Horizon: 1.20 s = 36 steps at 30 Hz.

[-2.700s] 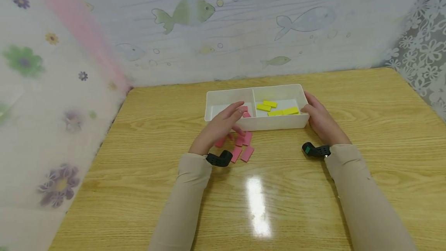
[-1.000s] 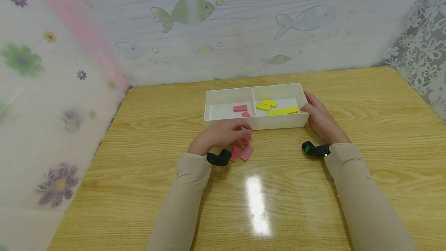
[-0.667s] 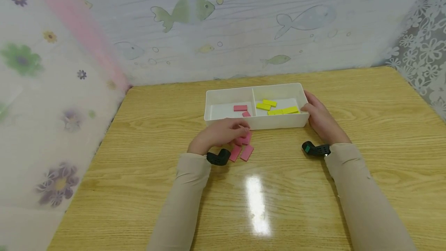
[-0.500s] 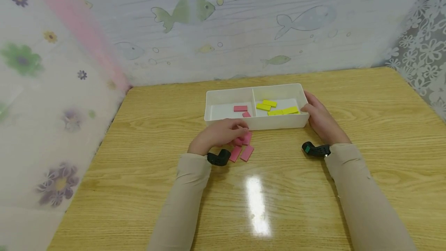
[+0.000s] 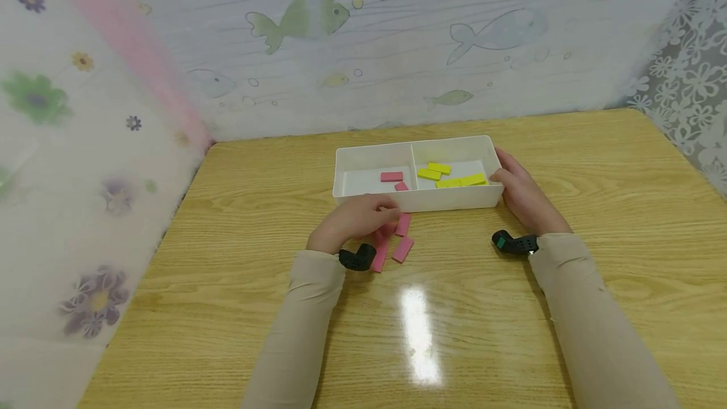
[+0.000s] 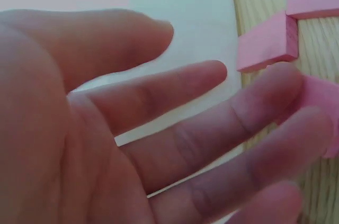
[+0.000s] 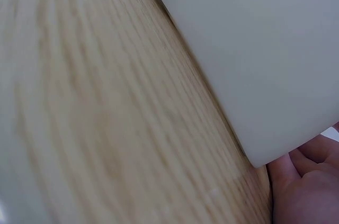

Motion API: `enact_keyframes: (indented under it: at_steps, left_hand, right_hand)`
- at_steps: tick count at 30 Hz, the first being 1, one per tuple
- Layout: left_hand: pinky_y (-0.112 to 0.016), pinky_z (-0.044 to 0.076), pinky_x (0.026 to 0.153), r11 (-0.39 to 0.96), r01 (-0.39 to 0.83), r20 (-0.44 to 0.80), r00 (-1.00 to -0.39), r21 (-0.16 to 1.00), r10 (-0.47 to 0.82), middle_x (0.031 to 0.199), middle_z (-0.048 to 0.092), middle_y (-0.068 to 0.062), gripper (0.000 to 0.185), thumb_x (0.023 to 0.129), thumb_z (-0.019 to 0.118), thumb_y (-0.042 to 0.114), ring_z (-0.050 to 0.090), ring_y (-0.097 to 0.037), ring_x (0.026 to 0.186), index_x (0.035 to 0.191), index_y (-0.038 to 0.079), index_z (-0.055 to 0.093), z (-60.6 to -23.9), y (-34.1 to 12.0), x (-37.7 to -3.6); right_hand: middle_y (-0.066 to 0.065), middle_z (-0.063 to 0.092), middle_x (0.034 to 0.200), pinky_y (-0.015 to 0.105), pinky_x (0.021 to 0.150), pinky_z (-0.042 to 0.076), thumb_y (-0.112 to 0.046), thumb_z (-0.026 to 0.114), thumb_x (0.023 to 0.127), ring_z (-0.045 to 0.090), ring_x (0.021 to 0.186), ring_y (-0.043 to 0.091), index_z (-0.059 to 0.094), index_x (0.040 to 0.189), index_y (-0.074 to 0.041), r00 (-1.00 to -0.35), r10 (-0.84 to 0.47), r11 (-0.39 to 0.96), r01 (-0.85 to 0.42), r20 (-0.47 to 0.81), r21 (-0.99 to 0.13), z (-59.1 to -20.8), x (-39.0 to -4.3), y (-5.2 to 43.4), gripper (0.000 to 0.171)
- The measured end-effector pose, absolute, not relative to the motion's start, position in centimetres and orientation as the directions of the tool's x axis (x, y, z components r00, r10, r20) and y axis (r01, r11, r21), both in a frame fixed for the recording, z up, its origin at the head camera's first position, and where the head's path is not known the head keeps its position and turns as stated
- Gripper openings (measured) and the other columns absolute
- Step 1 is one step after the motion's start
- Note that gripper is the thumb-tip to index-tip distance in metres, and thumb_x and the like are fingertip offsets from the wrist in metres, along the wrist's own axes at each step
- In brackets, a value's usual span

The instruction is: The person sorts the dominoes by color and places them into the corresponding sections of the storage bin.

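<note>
A white two-compartment tray (image 5: 454, 198) sits mid-table, with two pink blocks (image 5: 392, 177) in its left half and yellow blocks (image 5: 439, 169) in its right. Three pink blocks (image 5: 402, 248) lie on the table in front of it. My left hand (image 5: 363, 218) hovers palm down over them. In the left wrist view its fingers (image 6: 238, 118) are nearly straight, with the tips on one pink block (image 6: 320, 102) and another block (image 6: 267, 41) beside them. My right hand (image 5: 522, 197) grips the tray's right end. The right wrist view shows the tray corner (image 7: 254, 49).
The wooden table (image 5: 454, 308) has a bright glare patch in front of me. Patterned curtains close off the back and left. The table's left edge (image 5: 170, 219) is near the curtain. Black wrist cameras (image 5: 356, 259) sit on both wrists.
My left hand came back from the tray's left compartment and settled over the loose pink blocks. In the last half second, the nearest pink block slid slightly toward me. The right hand stayed on the tray.
</note>
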State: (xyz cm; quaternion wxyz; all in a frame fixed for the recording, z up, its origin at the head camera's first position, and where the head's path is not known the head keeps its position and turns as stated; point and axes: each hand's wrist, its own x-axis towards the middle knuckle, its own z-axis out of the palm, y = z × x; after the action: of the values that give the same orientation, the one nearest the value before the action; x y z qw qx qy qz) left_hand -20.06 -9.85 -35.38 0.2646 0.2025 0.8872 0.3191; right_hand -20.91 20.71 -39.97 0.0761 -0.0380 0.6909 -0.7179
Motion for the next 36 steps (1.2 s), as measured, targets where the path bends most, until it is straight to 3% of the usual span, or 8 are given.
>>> enact_keyframes:
  at_steps: [3,6,12,14,19,26,36]
  left_hand:
    - [-0.031,0.05,0.063,0.708,0.134,-0.367,-0.779,0.694,0.507,0.082,0.059,-0.007,0.024,0.091,0.048,0.031,0.059,-0.02,0.07,0.099,0.013,0.061,-35.6,-9.8,-20.1]
    - [-0.031,0.049,0.061,0.727,0.163,-0.364,-0.78,0.667,0.509,0.078,0.059,-0.009,0.023,0.092,0.048,0.029,0.058,-0.02,0.065,0.096,0.011,0.062,-35.7,-9.7,-20.1]
    - [-0.026,0.042,0.069,0.777,0.368,-0.27,-0.789,0.511,0.552,0.08,0.058,0.003,0.026,0.09,0.049,0.033,0.053,-0.011,0.071,0.104,0.017,0.063,-35.8,-9.1,-20.3]
    - [-0.026,0.041,0.067,0.778,0.4,-0.255,-0.786,0.485,0.563,0.075,0.057,0.005,0.025,0.09,0.049,0.033,0.051,-0.01,0.069,0.099,0.017,0.065,-35.9,-8.9,-20.3]
    - [-0.027,0.04,0.056,0.77,0.375,-0.275,-0.779,0.517,0.564,0.062,0.055,0.001,0.024,0.09,0.048,0.032,0.048,-0.012,0.053,0.083,0.016,0.064,-36.1,-8.6,-20.3]
    - [-0.025,0.039,0.049,0.73,0.39,-0.281,-0.74,0.562,0.612,0.058,0.058,-0.002,0.026,0.089,0.049,0.025,0.049,-0.013,0.048,0.072,0.012,0.064,-36.2,-8.2,-20.1]
    - [-0.024,0.042,0.058,0.77,0.407,-0.25,-0.781,0.491,0.572,0.059,0.057,0.003,0.018,0.087,0.054,0.028,0.052,-0.011,0.055,0.085,0.014,0.064,-36.4,-7.4,-19.7]
  right_hand:
    - [-0.003,0.006,0.148,0.039,0.105,0.011,-0.001,0.031,0.089,0.009,0.131,0.014,0.006,0.145,-0.02,-0.985,-0.165,-0.032,0.053,-0.047,-0.998,-39.9,-20.9,20.7,0.064]
    - [-0.003,0.006,0.148,0.039,0.105,0.011,-0.001,0.031,0.089,0.01,0.132,0.015,0.006,0.145,-0.02,-0.985,-0.168,-0.032,0.055,-0.049,-0.998,-39.9,-20.9,20.7,0.064]
    - [-0.003,0.005,0.148,0.04,0.105,0.01,-0.002,0.032,0.089,0.008,0.132,0.014,0.006,0.145,-0.02,-0.985,-0.166,-0.039,0.06,-0.053,-0.997,-39.9,-20.8,20.9,0.064]
    - [-0.003,0.004,0.148,0.039,0.105,0.01,-0.002,0.032,0.089,0.008,0.132,0.014,0.005,0.145,-0.021,-0.985,-0.164,-0.041,0.063,-0.055,-0.997,-39.9,-20.8,20.9,0.064]
    - [-0.003,0.005,0.148,0.039,0.104,0.011,-0.002,0.032,0.089,0.009,0.132,0.014,0.005,0.145,-0.02,-0.986,-0.16,-0.042,0.061,-0.053,-0.997,-39.9,-20.8,20.9,0.065]
    - [-0.003,0.006,0.148,0.04,0.104,0.011,-0.002,0.031,0.089,0.009,0.132,0.016,0.006,0.145,-0.021,-0.985,-0.163,-0.032,0.053,-0.047,-0.998,-39.9,-20.7,20.9,0.064]
    - [-0.002,0.007,0.148,0.041,0.104,0.011,-0.002,0.032,0.089,0.011,0.131,0.017,0.008,0.145,-0.02,-0.985,-0.165,-0.016,0.055,-0.052,-0.998,-40.1,-20.8,20.9,0.063]
